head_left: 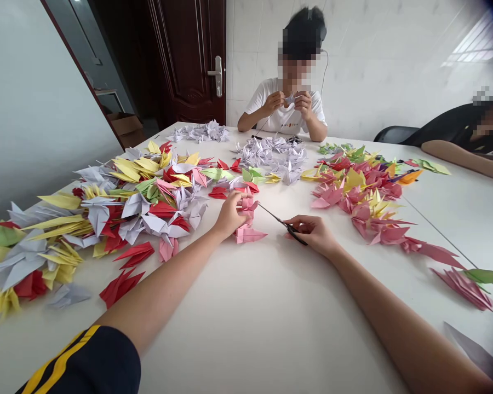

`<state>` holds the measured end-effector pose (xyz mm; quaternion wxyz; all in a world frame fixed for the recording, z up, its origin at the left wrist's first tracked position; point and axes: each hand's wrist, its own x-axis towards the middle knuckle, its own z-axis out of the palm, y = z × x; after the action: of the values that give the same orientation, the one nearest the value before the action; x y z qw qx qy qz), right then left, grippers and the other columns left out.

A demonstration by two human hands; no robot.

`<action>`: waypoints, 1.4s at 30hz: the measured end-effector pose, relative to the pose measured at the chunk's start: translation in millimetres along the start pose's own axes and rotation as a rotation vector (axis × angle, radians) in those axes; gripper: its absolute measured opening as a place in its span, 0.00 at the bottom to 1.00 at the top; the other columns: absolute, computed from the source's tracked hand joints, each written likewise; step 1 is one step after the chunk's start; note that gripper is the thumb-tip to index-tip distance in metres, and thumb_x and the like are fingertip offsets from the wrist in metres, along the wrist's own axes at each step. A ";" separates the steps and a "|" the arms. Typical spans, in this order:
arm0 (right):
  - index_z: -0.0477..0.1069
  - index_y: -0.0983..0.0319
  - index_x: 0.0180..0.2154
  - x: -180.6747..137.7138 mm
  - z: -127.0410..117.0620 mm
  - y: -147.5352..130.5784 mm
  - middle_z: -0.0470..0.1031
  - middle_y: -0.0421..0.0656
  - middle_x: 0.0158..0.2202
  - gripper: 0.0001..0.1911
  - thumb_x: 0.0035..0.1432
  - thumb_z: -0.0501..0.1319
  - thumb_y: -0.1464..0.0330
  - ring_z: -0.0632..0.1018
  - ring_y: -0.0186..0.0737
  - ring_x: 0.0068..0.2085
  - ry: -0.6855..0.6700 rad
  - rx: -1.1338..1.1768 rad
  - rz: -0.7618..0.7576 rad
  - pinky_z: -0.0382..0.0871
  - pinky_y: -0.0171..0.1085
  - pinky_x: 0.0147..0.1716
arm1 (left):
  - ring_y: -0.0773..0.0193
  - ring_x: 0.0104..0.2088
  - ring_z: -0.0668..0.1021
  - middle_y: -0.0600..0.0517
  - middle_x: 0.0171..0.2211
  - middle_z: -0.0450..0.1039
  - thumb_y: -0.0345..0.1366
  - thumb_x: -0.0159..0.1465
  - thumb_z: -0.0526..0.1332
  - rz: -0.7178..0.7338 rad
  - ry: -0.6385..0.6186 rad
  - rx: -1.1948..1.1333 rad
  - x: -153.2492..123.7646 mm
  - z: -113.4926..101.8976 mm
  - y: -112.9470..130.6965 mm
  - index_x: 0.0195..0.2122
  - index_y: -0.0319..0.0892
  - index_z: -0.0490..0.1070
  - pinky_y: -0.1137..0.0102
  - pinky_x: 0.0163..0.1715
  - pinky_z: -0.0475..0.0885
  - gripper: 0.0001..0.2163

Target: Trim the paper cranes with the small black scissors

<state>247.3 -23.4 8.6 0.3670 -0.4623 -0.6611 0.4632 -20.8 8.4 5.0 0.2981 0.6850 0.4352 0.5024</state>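
Pink folded paper [250, 206] over the middle of the white table [246, 317], and the left hand [231, 216] has it pinched between its fingers! The right hand [315, 234] wraps around a slim black-handled tool [297, 235], tip right by the paper. A mixed-colour heap [148, 203] sprawls left, a mostly pink pile [370, 202] right; opposite, a co-worker [287, 116] fingers a pale piece [290, 99].

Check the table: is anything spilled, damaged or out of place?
Nothing looks spilled or damaged. One mild oddity: a red folded paper lies apart from the mixed-colour pile, near the left forearm, like a stray. The left hand holds pink folded papers and the right hand a dark-handled tool.
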 end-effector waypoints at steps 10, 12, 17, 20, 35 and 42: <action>0.80 0.65 0.40 -0.9 0.1 -5.4 0.67 0.38 0.24 0.23 0.42 0.75 0.60 0.65 0.29 0.22 -0.050 0.025 0.004 0.53 0.32 0.19 | 0.55 0.54 0.75 0.47 0.55 0.68 0.18 0.46 0.66 -0.054 -0.032 0.115 1.4 0.1 -2.3 0.48 0.46 0.78 0.63 0.55 0.74 0.28; 0.80 0.65 0.40 -1.1 0.3 -4.8 0.68 0.38 0.24 0.23 0.43 0.75 0.60 0.65 0.29 0.22 -0.054 0.029 0.006 0.53 0.32 0.19 | 0.52 0.59 0.72 0.46 0.57 0.66 0.18 0.45 0.67 -0.074 -0.003 0.128 1.4 0.7 -4.6 0.48 0.46 0.79 0.62 0.56 0.73 0.28; 0.81 0.64 0.41 -0.4 -2.5 -1.6 0.66 0.36 0.22 0.24 0.41 0.76 0.60 0.65 0.29 0.20 -0.023 0.130 -0.001 0.55 0.32 0.17 | 0.56 0.49 0.78 0.48 0.50 0.76 0.20 0.48 0.67 -0.116 -0.068 0.078 -0.5 1.9 -5.7 0.55 0.47 0.75 0.63 0.52 0.75 0.32; 0.81 0.64 0.41 0.3 -4.4 -0.8 0.70 0.38 0.22 0.25 0.40 0.76 0.58 0.65 0.30 0.20 -0.056 0.145 0.020 0.56 0.32 0.17 | 0.58 0.45 0.80 0.50 0.49 0.79 0.21 0.49 0.66 -0.154 -0.076 0.119 -1.4 1.6 -0.3 0.56 0.47 0.74 0.64 0.50 0.75 0.31; 0.81 0.65 0.42 -1.2 2.1 -4.5 0.73 0.40 0.24 0.23 0.46 0.70 0.58 0.65 0.32 0.22 -0.061 -0.135 0.000 0.53 0.33 0.21 | 0.60 0.48 0.77 0.47 0.58 0.71 0.21 0.55 0.59 0.013 -0.022 0.184 -2.0 3.6 5.5 0.61 0.46 0.69 0.65 0.50 0.74 0.31; 0.81 0.64 0.43 -2.7 4.4 -4.0 0.72 0.39 0.23 0.21 0.48 0.69 0.60 0.64 0.31 0.21 -0.055 -0.148 -0.013 0.53 0.33 0.21 | 0.66 0.37 0.77 0.49 0.55 0.74 0.23 0.55 0.59 -0.003 -0.030 0.182 -1.9 2.2 7.5 0.57 0.46 0.72 0.71 0.41 0.74 0.27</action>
<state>243.0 -27.7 10.8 0.3165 -0.4711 -0.7063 0.4232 -16.8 3.4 9.8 0.2420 0.7161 0.4757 0.4499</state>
